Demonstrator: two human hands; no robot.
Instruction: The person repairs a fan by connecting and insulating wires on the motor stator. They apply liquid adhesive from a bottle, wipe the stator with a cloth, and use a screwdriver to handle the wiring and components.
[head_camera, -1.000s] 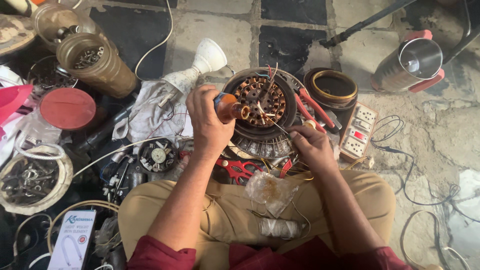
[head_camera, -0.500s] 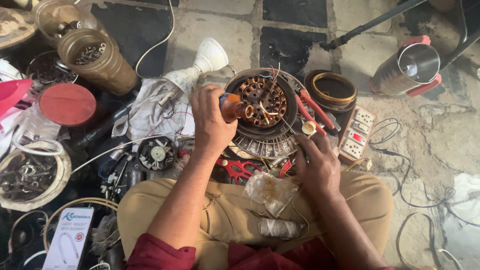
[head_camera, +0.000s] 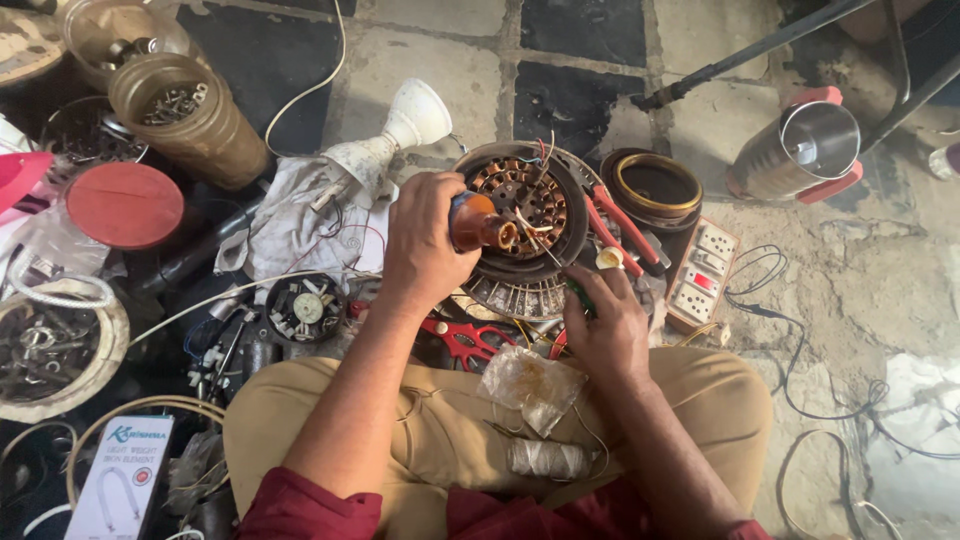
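My left hand (head_camera: 425, 240) grips an orange spool of copper wire (head_camera: 478, 222) and holds it against the left side of a round fan motor stator (head_camera: 525, 215) with copper windings and loose wire ends. My right hand (head_camera: 603, 325) rests lower, at the stator's front right edge, fingers curled around a small green-handled tool (head_camera: 578, 296). The stator lies on the floor in front of my crossed legs. A crumpled clear plastic bag (head_camera: 532, 382) and a roll of whitish tape (head_camera: 545, 458) lie on my lap.
Red-handled pliers (head_camera: 618, 222) and a dark ring (head_camera: 655, 186) sit right of the stator, then a switch-and-socket board (head_camera: 704, 272) and a steel flask (head_camera: 805, 150). Left: a white lamp holder (head_camera: 405, 125), a cloth (head_camera: 300, 225), jars of screws (head_camera: 190, 120), a red lid (head_camera: 125, 205), red cutters (head_camera: 462, 340).
My left hand has stayed on the spool at the stator. My right hand has drawn back slightly toward my lap, along the stator's front right edge.
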